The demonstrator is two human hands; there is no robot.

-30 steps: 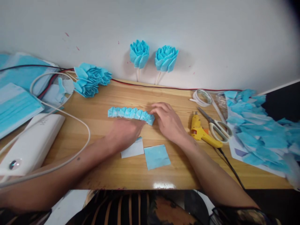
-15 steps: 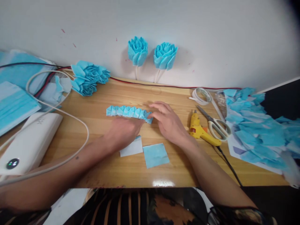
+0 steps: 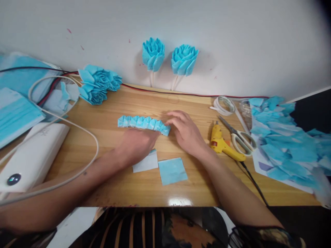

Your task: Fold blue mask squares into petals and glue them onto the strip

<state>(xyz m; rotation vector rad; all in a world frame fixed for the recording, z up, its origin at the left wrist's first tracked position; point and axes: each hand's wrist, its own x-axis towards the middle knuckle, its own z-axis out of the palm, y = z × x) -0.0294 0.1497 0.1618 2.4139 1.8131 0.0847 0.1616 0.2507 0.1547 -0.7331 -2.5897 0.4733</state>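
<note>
A row of folded light-blue petals (image 3: pixel 137 122) lies across the middle of the table, each overlapping its neighbour. My left hand (image 3: pixel 139 143) is closed with fingers curled just below the row, the index finger reaching its right part. Whether anything is pinched inside cannot be seen. At the row's right end rests my right hand (image 3: pixel 184 131), its fingers bent but apart and the tips beside the last petal. Nearer to me lie a blue square of sheet (image 3: pixel 172 171) and a white-faced square (image 3: pixel 146 162), partly under my left hand.
Two blue flowers (image 3: pixel 153 54) on sticks lean at the wall, with more blue flowers (image 3: pixel 97 84) to their left. On the right are a yellow glue gun (image 3: pixel 217 139), scissors (image 3: pixel 239 137), a tape roll (image 3: pixel 223 106) and blue pieces (image 3: pixel 284 137). A power bank (image 3: pixel 36 155) and cable stand left.
My hands and the petal row keep nearly the same places. The right fingertips have shifted very slightly, and the whole view has moved a little.
</note>
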